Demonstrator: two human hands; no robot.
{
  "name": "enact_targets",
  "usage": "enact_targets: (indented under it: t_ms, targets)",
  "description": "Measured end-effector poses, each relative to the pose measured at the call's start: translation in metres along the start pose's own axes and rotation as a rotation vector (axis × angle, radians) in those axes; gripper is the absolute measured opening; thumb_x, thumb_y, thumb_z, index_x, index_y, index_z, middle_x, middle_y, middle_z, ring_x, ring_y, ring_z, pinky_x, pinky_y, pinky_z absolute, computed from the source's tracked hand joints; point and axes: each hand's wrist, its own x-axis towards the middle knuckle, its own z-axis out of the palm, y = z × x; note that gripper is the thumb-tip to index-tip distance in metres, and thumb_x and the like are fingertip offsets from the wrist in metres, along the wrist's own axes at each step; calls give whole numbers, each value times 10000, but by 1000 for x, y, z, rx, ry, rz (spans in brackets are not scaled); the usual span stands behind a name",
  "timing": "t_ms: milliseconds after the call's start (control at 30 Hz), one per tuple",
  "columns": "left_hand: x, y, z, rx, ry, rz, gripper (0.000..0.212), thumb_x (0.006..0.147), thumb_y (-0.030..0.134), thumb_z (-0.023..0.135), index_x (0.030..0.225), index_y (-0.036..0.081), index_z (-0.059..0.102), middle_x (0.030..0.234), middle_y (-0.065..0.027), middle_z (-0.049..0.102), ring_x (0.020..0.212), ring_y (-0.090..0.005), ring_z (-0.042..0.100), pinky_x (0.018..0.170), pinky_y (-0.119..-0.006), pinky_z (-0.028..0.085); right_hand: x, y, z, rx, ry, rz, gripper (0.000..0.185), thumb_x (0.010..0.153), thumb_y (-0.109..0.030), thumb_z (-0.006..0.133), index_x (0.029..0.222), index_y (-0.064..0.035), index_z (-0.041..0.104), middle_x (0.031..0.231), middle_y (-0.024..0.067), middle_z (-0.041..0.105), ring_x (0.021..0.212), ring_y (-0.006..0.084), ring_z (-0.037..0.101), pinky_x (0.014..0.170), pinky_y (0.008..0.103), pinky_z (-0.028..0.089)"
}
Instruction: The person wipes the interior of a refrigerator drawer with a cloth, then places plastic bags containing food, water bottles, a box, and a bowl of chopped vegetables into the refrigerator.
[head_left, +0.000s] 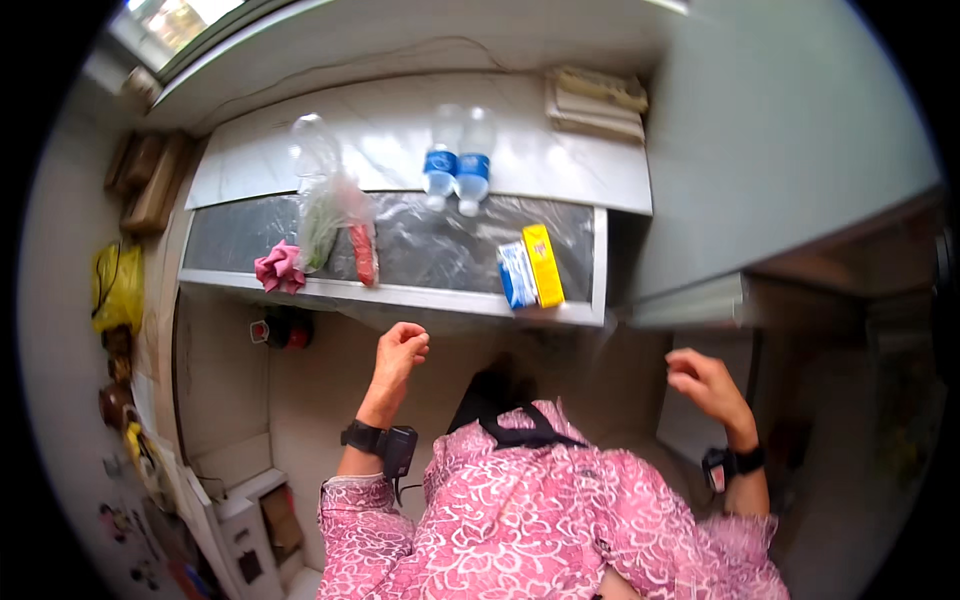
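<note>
Both my hands hover below the front edge of a low cabinet with a dark, plastic-covered top (442, 247). My left hand (397, 352) has its fingers curled in and holds nothing visible. Nearest it on the cabinet edge are a crumpled pink cloth (280, 268) and a red item in clear plastic (362, 253). Beside these lies a clear plastic bag (320, 225) with something green inside. My right hand (705, 381), loosely bent and empty, is right of a yellow carton (544, 266) and a blue-and-white carton (517, 275). Both wrists wear strapped black devices.
Two clear plastic bottles with blue labels (456, 163) rest farther back. A stack of flat items (598, 103) sits at the back right. A large pale cabinet (780, 135) rises on the right. A dark bottle (289, 328) is on the floor; a yellow bag (118, 289) is at left.
</note>
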Motion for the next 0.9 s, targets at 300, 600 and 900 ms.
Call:
enact_targets:
  t_ms: [300, 600, 900]
  targets:
    - [22, 24, 1, 48, -60, 58, 222, 818, 165, 606, 998, 38, 571, 899, -41, 576, 781, -133, 567, 653, -249, 459, 53, 13, 71, 55, -74, -129, 293, 799, -139, 621, 1064, -24, 567, 905, 94, 638, 851, 156, 607, 749, 274, 482]
    - [87, 88, 31, 105, 16, 173, 596, 804, 323, 632, 1257, 20, 392, 1113, -104, 513, 1008, -178, 484, 800, -306, 387, 158, -33, 79, 319, 6, -262, 350, 811, -165, 603, 1102, 14, 531, 983, 96, 593, 877, 143, 553, 769, 272, 455]
    - [162, 158, 102, 45, -137, 106, 856, 793, 440, 624, 1387, 52, 144, 1324, -196, 372, 1211, -306, 369, 897, -494, 364, 284, -86, 37, 458, 122, -22, 693, 792, -310, 639, 1296, 67, 347, 1231, 214, 475, 1041, 255, 523, 782, 329, 468]
